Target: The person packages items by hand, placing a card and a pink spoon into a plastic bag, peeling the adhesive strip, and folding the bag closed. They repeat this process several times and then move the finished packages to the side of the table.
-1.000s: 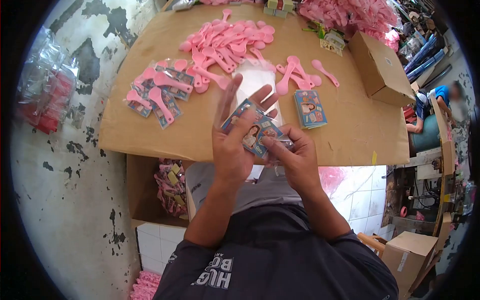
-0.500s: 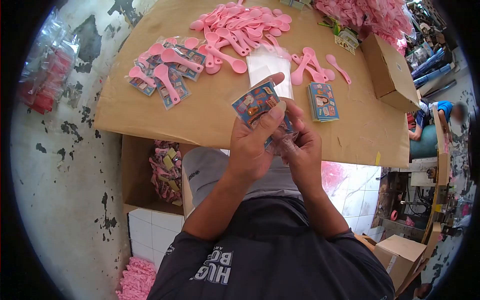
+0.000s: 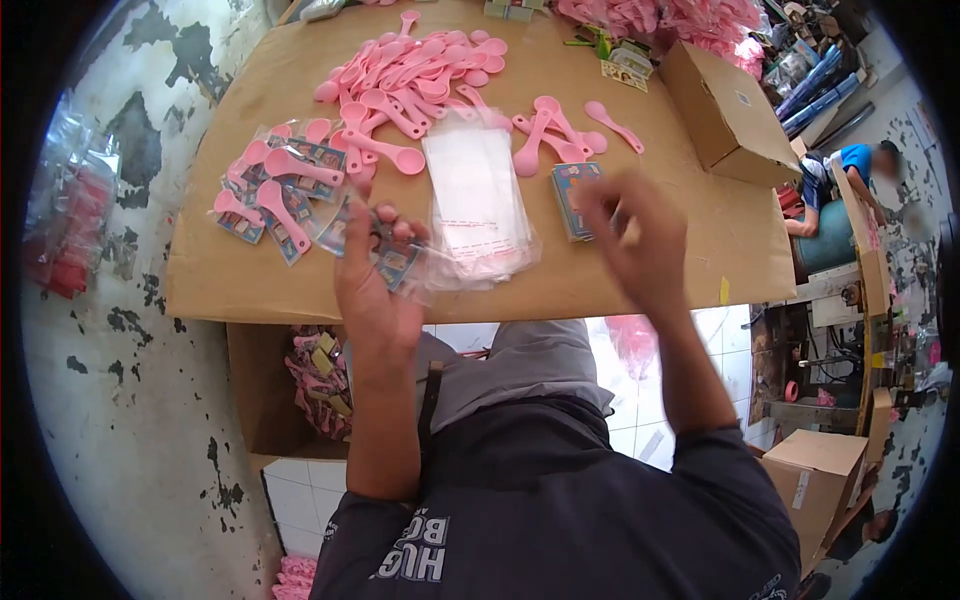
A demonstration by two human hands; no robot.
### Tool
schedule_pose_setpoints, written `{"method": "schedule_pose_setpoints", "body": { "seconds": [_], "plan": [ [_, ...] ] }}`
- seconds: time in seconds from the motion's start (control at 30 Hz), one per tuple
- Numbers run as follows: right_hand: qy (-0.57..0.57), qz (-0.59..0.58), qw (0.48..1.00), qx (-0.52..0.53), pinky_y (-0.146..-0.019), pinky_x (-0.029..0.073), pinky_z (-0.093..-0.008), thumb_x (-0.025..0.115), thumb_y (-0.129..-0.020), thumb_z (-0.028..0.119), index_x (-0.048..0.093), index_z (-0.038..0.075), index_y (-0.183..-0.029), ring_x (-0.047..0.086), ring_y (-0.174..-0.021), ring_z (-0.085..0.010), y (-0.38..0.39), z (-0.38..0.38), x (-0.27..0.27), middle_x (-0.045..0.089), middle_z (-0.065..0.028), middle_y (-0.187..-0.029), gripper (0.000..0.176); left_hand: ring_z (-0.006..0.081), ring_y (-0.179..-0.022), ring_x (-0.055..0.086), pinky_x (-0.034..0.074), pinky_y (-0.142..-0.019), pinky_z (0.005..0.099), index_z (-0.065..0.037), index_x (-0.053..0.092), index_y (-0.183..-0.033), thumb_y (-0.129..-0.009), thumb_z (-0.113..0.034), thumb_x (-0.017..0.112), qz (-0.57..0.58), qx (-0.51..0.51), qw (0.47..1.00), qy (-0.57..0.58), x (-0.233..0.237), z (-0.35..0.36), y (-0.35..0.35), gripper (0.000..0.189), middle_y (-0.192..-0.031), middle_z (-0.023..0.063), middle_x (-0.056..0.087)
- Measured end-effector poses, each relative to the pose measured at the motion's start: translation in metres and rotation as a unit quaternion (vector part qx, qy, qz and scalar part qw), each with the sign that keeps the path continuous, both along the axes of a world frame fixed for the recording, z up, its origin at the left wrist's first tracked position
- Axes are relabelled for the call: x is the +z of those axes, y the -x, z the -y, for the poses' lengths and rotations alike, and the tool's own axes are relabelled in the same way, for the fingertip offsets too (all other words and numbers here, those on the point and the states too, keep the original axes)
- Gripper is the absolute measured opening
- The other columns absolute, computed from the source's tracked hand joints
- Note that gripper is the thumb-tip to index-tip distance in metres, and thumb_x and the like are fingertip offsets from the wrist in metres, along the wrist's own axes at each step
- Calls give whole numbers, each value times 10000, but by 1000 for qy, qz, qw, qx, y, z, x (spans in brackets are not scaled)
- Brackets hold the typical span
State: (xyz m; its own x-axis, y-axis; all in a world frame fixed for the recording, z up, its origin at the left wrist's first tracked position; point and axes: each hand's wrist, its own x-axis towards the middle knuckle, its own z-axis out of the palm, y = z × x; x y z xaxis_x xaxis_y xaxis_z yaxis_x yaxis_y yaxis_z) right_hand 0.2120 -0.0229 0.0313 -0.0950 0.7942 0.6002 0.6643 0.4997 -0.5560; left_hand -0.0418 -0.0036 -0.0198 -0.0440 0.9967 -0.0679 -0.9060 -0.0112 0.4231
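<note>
My left hand is closed on a clear plastic bag with a blue printed card in it, low over the table's left part. Beside it lie bagged blue cards with pink plastic spoons on top. My right hand is smeared by motion, its fingers bent, at the right edge of a stack of blue printed cards. Between my hands lies a stack of clear plastic bags.
A heap of pink spoons covers the table's back, with several loose spoons near the card stack. A cardboard box stands at right. Under the table is a carton of packed spoons. Another person sits at far right.
My hands have moved apart: the left went left with the bagged card, the right let go of it and went to the card stack. The stack of plastic bags is uncovered now.
</note>
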Motion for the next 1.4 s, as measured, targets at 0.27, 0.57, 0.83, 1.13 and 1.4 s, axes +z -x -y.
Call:
{"method": "schedule_pose_setpoints", "body": {
  "seconds": [0.27,0.57,0.83,1.13,1.4],
  "plan": [
    [6,284,940,-188,-808,529,-447,653,-930,153,690,45,-1166,675,-914,-315,-117,-127,-47,706,-142,-1076,262,111,-813,592,547,-870,340,-65,545,-1352,-1035,-258,645,-22,5,1000,-16,3,14,-4,385,-933,20,604],
    [39,296,914,-274,-800,552,-437,645,-924,132,727,23,-1046,702,-891,-368,-182,-125,-46,715,-191,-973,183,106,-807,588,541,-857,298,-58,574,-1334,-1033,-220,643,-9,19,1000,-19,-1,14,7,349,-925,23,613],
    [311,-194,930,3,-702,559,-285,706,-953,140,674,2,-1037,705,-777,-115,-139,-64,-21,733,-82,-852,164,126,-817,579,532,-862,342,-51,523,-1358,-1029,-241,654,-42,20,999,-23,2,7,-1,402,-922,40,603],
    [5,-155,981,-116,-624,536,-242,640,-1017,171,614,13,-1121,688,-742,-106,-138,-61,4,733,-72,-947,191,133,-838,593,531,-884,341,-53,551,-1346,-1029,-240,653,-42,42,998,-37,-4,8,7,382,-946,38,620],
    [372,-236,888,129,-640,587,-261,611,-1041,136,572,13,-1297,673,-738,-105,-15,39,0,707,-84,-957,287,188,-1005,626,501,-1014,385,-43,508,-1377,-1038,-295,627,-4,106,978,-178,14,-5,-4,439,-1125,87,628]
  ]
}}
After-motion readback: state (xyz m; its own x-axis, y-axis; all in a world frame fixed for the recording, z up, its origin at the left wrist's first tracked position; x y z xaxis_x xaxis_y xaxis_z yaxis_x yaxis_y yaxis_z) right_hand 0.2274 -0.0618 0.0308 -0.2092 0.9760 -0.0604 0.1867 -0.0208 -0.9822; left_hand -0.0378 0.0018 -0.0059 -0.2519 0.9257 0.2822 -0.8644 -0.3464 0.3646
